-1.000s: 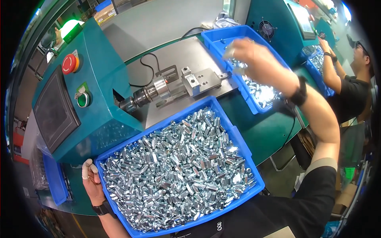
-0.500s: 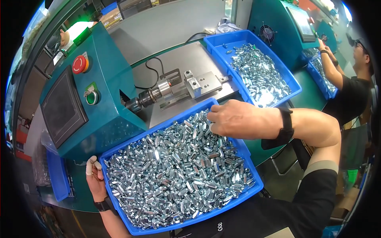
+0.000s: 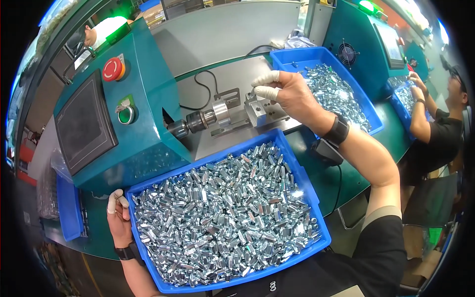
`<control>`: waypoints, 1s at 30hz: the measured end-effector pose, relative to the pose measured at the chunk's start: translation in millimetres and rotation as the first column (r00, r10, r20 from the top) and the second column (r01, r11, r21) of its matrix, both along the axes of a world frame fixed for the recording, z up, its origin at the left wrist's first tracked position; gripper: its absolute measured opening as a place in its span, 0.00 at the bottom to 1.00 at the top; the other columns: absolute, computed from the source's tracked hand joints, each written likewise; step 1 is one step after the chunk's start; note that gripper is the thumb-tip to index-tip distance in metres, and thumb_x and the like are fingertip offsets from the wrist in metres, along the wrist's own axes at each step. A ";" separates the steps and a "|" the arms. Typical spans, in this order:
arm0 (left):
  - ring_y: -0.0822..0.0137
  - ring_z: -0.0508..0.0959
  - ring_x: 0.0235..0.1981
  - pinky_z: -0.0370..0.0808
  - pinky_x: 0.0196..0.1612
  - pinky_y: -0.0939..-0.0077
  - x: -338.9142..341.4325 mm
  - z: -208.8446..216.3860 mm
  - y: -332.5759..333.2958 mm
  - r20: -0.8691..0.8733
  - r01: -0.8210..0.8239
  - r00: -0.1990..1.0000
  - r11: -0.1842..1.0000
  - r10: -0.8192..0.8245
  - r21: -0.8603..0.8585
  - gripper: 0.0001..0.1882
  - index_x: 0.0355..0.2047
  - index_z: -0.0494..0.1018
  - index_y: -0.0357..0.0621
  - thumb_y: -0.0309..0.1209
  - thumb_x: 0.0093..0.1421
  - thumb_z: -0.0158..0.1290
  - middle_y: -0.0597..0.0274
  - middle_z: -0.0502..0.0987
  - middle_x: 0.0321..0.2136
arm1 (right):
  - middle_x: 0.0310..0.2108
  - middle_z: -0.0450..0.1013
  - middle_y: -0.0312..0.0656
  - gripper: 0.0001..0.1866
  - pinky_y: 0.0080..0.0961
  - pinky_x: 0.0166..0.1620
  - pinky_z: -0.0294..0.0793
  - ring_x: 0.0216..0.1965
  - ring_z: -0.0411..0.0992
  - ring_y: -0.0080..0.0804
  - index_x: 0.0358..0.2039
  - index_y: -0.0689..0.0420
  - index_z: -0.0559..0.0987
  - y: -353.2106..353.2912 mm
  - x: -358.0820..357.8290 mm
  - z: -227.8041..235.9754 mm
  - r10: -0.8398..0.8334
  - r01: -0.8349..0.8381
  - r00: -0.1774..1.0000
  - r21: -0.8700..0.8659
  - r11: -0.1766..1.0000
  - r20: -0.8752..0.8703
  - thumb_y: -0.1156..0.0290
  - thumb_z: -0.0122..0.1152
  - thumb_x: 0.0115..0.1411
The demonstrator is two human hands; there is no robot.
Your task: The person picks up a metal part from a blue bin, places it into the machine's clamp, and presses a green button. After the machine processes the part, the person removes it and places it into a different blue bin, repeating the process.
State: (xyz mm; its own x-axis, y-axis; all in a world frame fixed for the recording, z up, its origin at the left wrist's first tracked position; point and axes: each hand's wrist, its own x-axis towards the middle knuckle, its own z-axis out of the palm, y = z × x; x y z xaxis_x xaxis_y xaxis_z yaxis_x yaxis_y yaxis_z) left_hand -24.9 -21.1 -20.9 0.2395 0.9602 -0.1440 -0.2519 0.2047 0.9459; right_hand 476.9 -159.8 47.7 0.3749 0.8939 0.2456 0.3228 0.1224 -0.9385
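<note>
My right hand (image 3: 297, 94) is raised over the metal fixture block (image 3: 255, 112), thumb and forefinger pinched in white finger cots. At their tips a small metal piece (image 3: 253, 93) shows in part, just above the block. Below lies a big blue tray (image 3: 324, 240) heaped with shiny hexagonal metal pieces (image 3: 222, 213), long-nut shaped. My left hand (image 3: 118, 218) is beside that tray's left corner, its fingers loosely curled and capped with white cots. Nothing shows in the left hand; whether it touches the rim is hard to see.
Left of the fixture stands a green machine (image 3: 143, 114) with a dark screen (image 3: 85, 128), a red stop button (image 3: 113, 69) and a chuck (image 3: 200, 120). A second blue tray (image 3: 374, 116) of metal pieces is at the back right. Another person (image 3: 440, 119) works at the far right.
My right hand has lifted out from over the near tray and moved up to the fixture block, fingers pinched. My left hand stays by the tray corner. The view has shifted slightly.
</note>
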 end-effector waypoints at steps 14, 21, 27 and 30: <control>0.83 0.63 0.18 0.59 0.23 0.89 -7.6 -3.0 2.6 0.018 0.074 0.997 0.997 -0.075 0.038 0.14 0.45 0.77 0.43 0.38 0.72 0.48 0.72 0.73 0.24 | 0.34 0.78 0.34 0.09 0.18 0.36 0.77 0.33 0.76 0.18 0.43 0.60 0.84 -3.7 7.7 -8.7 0.070 -0.087 0.946 0.039 0.995 0.316 0.76 0.68 0.61; 0.84 0.64 0.19 0.59 0.23 0.90 -8.9 -3.2 0.4 0.008 0.063 0.998 0.997 -0.064 0.032 0.14 0.45 0.78 0.43 0.38 0.72 0.49 0.72 0.74 0.26 | 0.39 0.77 0.40 0.10 0.21 0.40 0.77 0.37 0.77 0.22 0.43 0.61 0.83 -13.1 2.7 8.6 0.115 -0.125 0.797 -0.023 0.992 0.594 0.74 0.69 0.61; 0.84 0.63 0.18 0.59 0.23 0.90 -6.4 -0.1 1.6 0.011 0.066 0.998 0.998 -0.066 0.026 0.13 0.45 0.78 0.43 0.38 0.72 0.49 0.72 0.74 0.25 | 0.39 0.77 0.41 0.13 0.21 0.42 0.78 0.38 0.78 0.25 0.44 0.63 0.83 -22.4 -13.0 2.8 0.100 -0.073 0.880 -0.075 0.994 0.465 0.72 0.69 0.61; 0.84 0.63 0.18 0.59 0.23 0.90 -5.5 -0.2 2.5 0.006 0.060 0.998 0.998 -0.061 0.016 0.13 0.44 0.78 0.43 0.38 0.72 0.49 0.72 0.73 0.24 | 0.41 0.78 0.41 0.20 0.22 0.43 0.78 0.39 0.78 0.25 0.52 0.64 0.80 -22.6 -23.3 -3.6 0.078 -0.056 0.935 -0.072 0.996 0.347 0.72 0.69 0.61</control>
State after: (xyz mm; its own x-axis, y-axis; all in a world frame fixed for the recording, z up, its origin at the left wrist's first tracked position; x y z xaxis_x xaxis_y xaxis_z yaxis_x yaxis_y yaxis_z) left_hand -30.4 -18.6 -21.2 0.2982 0.9461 -0.1266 -0.2461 0.2044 0.9474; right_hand 453.6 -182.4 44.0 0.2139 0.9311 0.2956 0.6240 0.1025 -0.7746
